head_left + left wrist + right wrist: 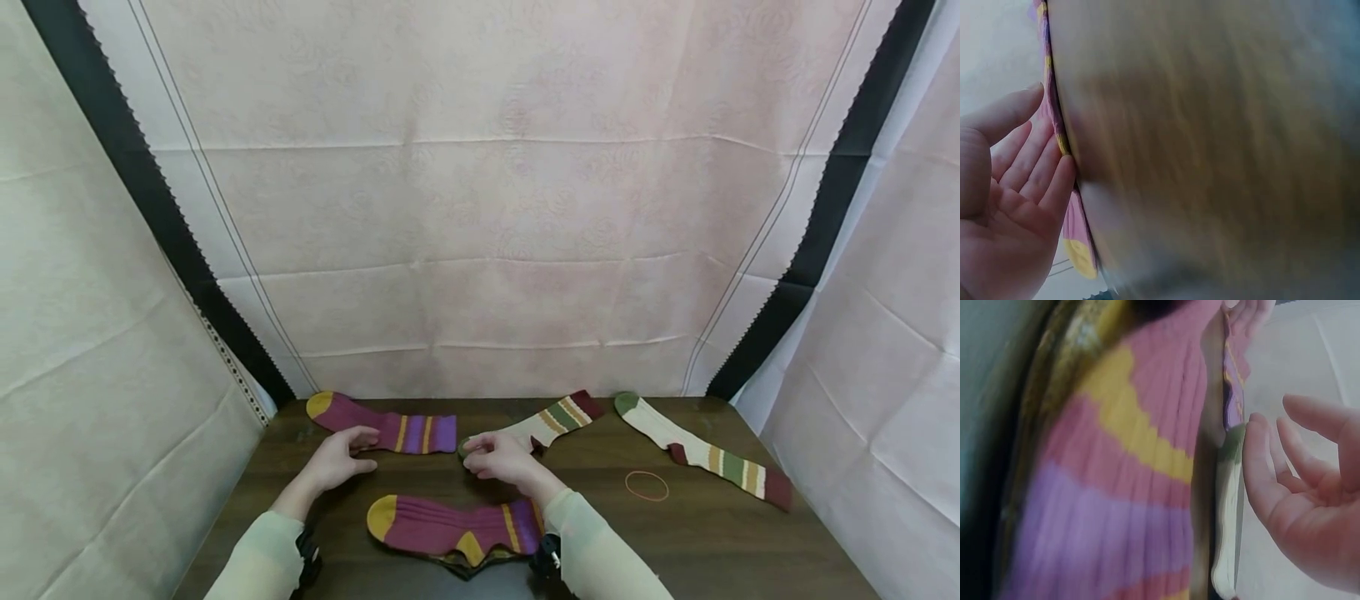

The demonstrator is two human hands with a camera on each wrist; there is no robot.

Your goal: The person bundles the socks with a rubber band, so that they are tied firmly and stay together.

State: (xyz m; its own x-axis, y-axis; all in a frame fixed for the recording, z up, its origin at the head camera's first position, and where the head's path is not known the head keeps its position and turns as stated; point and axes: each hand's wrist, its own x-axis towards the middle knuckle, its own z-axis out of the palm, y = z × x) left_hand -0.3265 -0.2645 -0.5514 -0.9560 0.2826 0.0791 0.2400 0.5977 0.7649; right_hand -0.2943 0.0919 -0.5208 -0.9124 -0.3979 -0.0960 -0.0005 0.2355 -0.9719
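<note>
While pale cloth (465, 217) walls the brown table (720, 550), it bears a front maroon sock (442, 521), an outer white sock (697, 451), a far maroon sock (390, 427) by the left hand (339, 458) and a middle white sock (558, 423) partly behind the right hand (506, 460). Both thumbs stand apart from loosely bent fingers. Rightward lies a pink loop (645, 472).

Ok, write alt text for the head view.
A person's left hand is by a maroon sock and the right hand over a cream sock on a brown table. Nearer lies another maroon sock; to the right, another cream sock and a thin loop.
</note>
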